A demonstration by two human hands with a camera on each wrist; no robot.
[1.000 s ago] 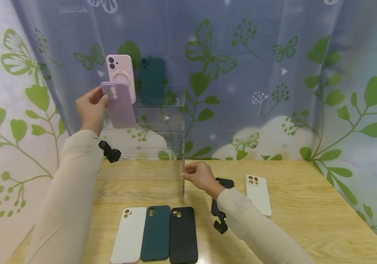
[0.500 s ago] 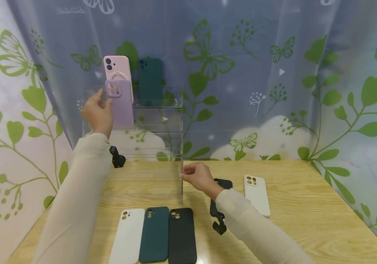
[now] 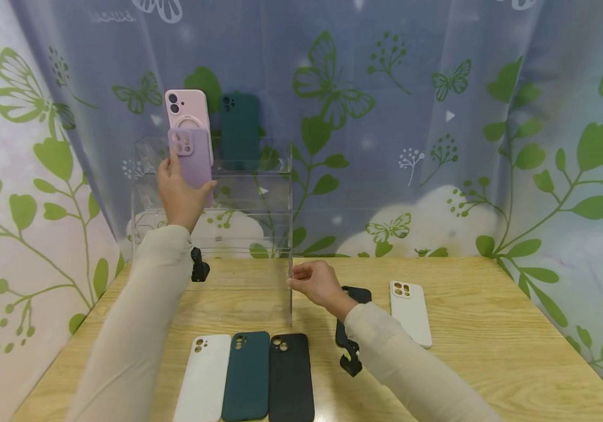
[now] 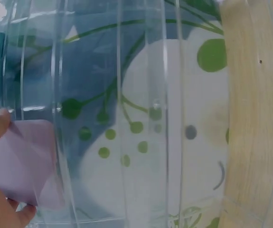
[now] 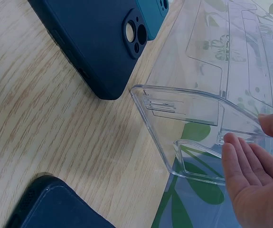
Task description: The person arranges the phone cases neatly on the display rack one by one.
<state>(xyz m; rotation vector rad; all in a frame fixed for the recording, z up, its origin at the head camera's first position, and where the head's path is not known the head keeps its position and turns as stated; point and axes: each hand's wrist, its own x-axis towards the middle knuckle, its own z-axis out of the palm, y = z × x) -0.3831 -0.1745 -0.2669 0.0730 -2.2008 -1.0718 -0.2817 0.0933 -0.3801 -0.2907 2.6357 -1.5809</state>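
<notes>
My left hand [image 3: 181,196] holds a lavender phone case [image 3: 198,158] by its two long edges, thumb on the right and fingers on the left. The case stands upright on the second tier of a clear acrylic display rack [image 3: 243,193]. Behind it, on the top tier, a pink phone case [image 3: 190,101] with a ring is partly covered. A dark green phone case [image 3: 240,129] leans beside the pink one. Low on the rack's right side, my right hand [image 3: 318,284] pinches the edge of the side panel [image 5: 212,107] between thumb and fingertips.
In front of the rack lie a white phone case [image 3: 203,378], a teal case [image 3: 246,375] and a black case [image 3: 291,378], side by side. Right of it are a dark case [image 3: 356,294], partly under the right forearm, and another white case [image 3: 412,313].
The lavender case went from tilted to upright on the second tier. My left hand let go of its upper left corner, moved down and right, and now holds both sides. The right hand stayed put.
</notes>
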